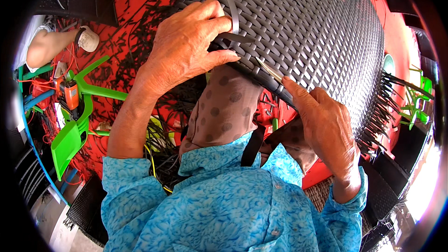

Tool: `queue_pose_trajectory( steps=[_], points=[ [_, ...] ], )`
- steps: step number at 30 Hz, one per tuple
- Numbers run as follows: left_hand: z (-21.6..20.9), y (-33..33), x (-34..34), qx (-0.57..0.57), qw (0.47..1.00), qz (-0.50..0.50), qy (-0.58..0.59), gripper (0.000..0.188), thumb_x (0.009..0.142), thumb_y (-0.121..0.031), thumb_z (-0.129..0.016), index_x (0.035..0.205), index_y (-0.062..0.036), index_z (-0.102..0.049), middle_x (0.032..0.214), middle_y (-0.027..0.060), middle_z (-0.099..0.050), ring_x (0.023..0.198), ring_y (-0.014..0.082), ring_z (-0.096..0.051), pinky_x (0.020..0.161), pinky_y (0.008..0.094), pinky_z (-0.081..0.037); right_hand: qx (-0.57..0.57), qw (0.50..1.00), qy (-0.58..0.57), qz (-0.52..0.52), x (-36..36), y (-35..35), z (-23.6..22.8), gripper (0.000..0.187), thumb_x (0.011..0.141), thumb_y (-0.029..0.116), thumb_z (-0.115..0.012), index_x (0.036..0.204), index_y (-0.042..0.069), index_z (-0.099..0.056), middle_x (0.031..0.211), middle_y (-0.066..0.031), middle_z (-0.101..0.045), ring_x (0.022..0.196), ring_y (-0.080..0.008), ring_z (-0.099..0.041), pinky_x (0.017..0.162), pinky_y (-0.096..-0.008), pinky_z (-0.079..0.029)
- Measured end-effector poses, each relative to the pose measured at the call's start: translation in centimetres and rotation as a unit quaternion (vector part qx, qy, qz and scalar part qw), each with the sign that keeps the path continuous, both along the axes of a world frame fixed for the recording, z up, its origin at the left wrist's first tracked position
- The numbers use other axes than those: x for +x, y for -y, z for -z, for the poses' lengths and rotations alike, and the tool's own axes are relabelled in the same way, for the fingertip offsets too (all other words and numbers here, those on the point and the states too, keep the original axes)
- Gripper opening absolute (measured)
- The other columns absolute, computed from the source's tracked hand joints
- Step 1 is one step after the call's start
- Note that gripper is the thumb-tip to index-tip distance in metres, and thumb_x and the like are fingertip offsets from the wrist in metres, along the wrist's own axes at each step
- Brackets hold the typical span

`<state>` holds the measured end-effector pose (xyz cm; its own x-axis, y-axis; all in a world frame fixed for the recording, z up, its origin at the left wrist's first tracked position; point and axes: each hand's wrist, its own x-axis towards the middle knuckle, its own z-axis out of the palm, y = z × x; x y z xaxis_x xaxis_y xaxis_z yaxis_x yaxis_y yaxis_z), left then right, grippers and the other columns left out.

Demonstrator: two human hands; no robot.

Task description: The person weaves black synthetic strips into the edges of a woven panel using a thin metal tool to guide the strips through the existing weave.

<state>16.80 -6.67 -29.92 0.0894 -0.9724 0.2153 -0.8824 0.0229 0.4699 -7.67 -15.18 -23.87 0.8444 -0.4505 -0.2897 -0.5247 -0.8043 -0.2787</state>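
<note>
One loose dark strip (242, 38) was held in the left hand (186, 42), fingers curled, apparently to control it, at the woven panel's (303, 23) edge, upper centre; the right hand (325, 119) grasped a pointed metal tool (269, 70), forefinger extended, likely for steering.

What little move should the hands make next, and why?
Maybe the right hand could gently slide the tip of the pointed metal tool into the weave of the black panel, to open a gap. The tip sits near the panel's edge, and the free end of a dark strip sticks out beside the left hand.
</note>
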Motion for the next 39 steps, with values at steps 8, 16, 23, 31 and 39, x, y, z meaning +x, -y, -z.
queue_pose_trajectory(
  steps=[8,16,23,31,39],
  points=[
    [0.0,0.0,0.1,0.006,1.000,0.003,0.006,0.042,0.063,-0.031,-0.076,0.094,-0.0057,-0.062,0.089,0.0048,-0.052,0.088,0.0238,-0.056,0.076,0.0347,-0.047,0.014,0.999,-0.030,-0.015,0.3,-0.3,-1.1,0.043,0.079,0.009,-0.057,0.121,0.015,-0.056,0.067,-0.0117,-0.051,0.055,-0.0297,-0.055,0.051,-0.0404,-0.043],
    [-0.1,-0.1,0.1,0.013,1.000,0.005,0.008,0.043,0.064,-0.034,-0.075,0.093,-0.0058,-0.062,0.093,0.0049,-0.053,0.091,0.0247,-0.056,0.078,0.0351,-0.047,-0.021,1.000,-0.006,-0.011,0.4,-0.1,-0.4,0.045,0.077,0.015,-0.061,0.122,0.016,-0.055,0.066,-0.0105,-0.053,0.055,-0.0296,-0.056,0.051,-0.0398,-0.044],
    [0.0,-0.1,-0.6,-0.023,0.996,0.049,0.065,0.033,0.065,-0.027,-0.072,0.085,-0.0041,-0.060,0.094,0.0043,-0.055,0.090,0.0240,-0.055,0.075,0.0344,-0.048,-0.022,0.999,-0.011,-0.040,0.2,-0.1,-0.7,0.050,0.072,0.021,-0.067,0.121,0.016,-0.056,0.065,-0.0091,-0.053,0.055,-0.0283,-0.057,0.050,-0.0397,-0.043],
    [0.5,0.2,-0.4,-0.062,0.984,0.109,0.125,0.025,0.063,-0.019,-0.072,0.080,-0.0079,-0.057,0.089,0.0011,-0.052,0.086,0.0194,-0.055,0.068,0.0303,-0.052,-0.046,0.996,-0.077,-0.028,0.8,-0.3,-2.3,0.039,0.079,0.006,-0.051,0.117,0.014,-0.057,0.070,-0.0120,-0.056,0.059,-0.0313,-0.060,0.051,-0.0425,-0.047],
    [0.8,0.0,-0.6,-0.082,0.981,0.131,0.119,0.021,0.062,0.000,-0.067,0.081,-0.0023,-0.058,0.086,0.0047,-0.057,0.082,0.0223,-0.058,0.065,0.0317,-0.051,-0.045,0.998,-0.010,-0.048,0.2,0.0,-0.8,0.051,0.070,0.022,-0.069,0.119,0.016,-0.057,0.063,-0.0086,-0.054,0.056,-0.0291,-0.057,0.050,-0.0399,-0.043]
  ],
)
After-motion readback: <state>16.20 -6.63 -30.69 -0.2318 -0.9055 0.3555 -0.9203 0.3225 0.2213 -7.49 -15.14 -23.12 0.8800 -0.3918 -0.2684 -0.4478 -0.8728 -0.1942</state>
